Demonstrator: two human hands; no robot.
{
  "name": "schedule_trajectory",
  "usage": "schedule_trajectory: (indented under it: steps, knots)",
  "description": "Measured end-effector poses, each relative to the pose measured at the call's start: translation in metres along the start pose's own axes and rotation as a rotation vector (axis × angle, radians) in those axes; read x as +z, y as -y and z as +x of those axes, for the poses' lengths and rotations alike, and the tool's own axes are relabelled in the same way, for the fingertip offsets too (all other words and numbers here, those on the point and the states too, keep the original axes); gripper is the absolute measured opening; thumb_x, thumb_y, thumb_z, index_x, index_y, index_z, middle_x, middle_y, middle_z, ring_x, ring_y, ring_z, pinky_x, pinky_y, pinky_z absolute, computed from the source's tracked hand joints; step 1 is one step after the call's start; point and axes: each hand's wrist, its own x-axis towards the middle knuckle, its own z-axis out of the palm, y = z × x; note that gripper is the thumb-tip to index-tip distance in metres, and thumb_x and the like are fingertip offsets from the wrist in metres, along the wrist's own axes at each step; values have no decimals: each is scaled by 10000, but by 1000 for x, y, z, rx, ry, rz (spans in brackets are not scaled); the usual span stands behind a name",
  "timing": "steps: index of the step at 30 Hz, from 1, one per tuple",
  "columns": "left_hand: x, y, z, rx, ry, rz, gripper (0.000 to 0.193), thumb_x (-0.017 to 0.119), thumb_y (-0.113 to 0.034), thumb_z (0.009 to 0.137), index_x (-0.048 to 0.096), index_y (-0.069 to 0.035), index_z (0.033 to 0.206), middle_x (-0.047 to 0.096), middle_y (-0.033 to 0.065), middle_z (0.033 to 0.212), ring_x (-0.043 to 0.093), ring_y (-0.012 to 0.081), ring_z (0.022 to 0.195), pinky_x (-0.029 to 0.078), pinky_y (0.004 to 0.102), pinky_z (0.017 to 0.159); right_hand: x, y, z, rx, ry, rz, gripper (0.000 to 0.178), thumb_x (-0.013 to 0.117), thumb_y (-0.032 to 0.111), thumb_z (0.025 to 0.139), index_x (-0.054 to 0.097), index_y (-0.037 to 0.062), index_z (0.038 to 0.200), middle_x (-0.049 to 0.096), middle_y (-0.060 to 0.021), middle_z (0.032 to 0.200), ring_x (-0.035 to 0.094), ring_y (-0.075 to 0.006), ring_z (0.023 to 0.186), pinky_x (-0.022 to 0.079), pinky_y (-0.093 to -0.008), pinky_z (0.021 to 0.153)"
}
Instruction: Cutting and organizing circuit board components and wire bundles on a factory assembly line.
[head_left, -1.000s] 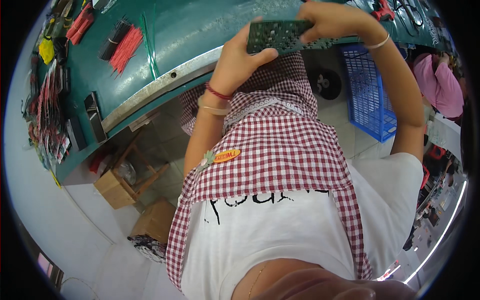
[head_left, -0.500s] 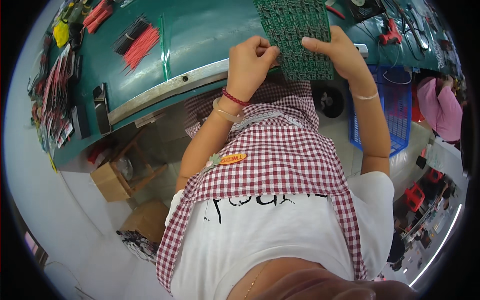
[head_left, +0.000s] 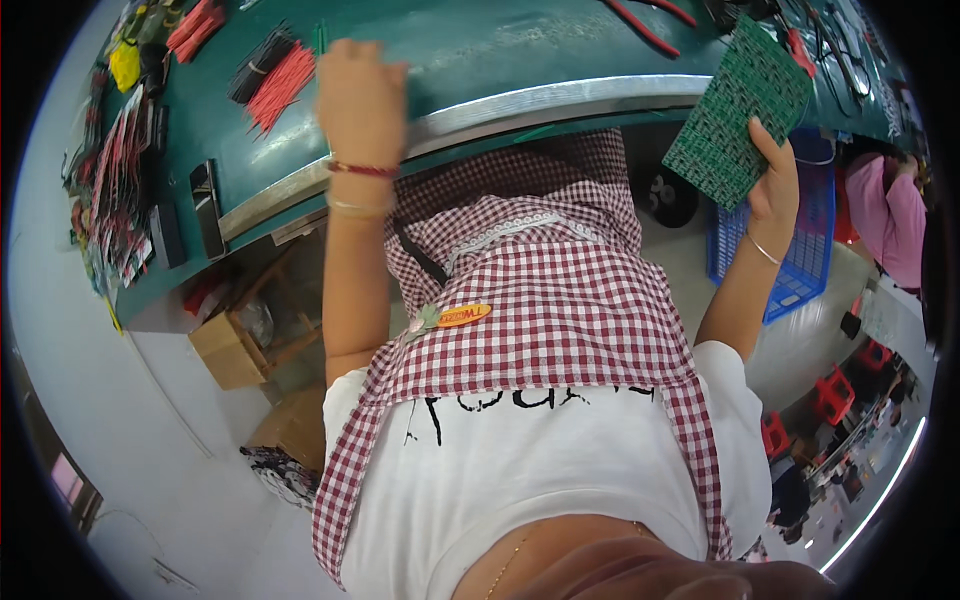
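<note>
My right hand is closed on the lower right edge of a green circuit board panel, thumb on its face. The panel hangs tilted past the table's front edge. Over the left part of the table, my left hand is smeared by motion, so its fingers do not show clearly. Thin green strips peek out just beyond it, mostly covered by the hand. To its left lie a bundle of red wires and a bundle of black wires.
Red-handled pliers rest at the back of the green table. A metal bar runs along its front edge. A black phone-like object lies at the left. Below the right side stands a blue plastic basket.
My left hand has left the panel and moved left to the green strips. My right hand has carried the panel to the right and tilted it, uncovering the pliers.
</note>
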Motion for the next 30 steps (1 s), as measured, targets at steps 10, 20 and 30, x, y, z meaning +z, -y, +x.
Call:
schedule_trajectory:
  steps: [10,20,30]
  knots:
    - [25,-78,-78,381,91,-303,131,632,-109,699,580,-90,817,552,28,862,534,205,791,427,318,645,2,-31,-49,-118,367,-626,454,668,33,734,549,-21,1168,571,-87,1186,521,-133,1038,414,-279,901]
    - [29,-111,-34,334,68,-639,130,653,-70,709,577,-78,814,530,55,823,528,241,788,413,332,660,29,-72,-39,-603,339,-1444,256,593,-54,583,672,16,816,382,-51,1411,505,-253,1134,458,-333,900]
    - [71,-148,-27,475,75,-500,82,584,-98,746,566,-122,822,553,25,1100,515,206,1018,348,422,848,11,-64,-46,-624,299,-1418,287,562,-74,558,687,23,798,362,-69,1423,459,-282,1170,445,-368,910]
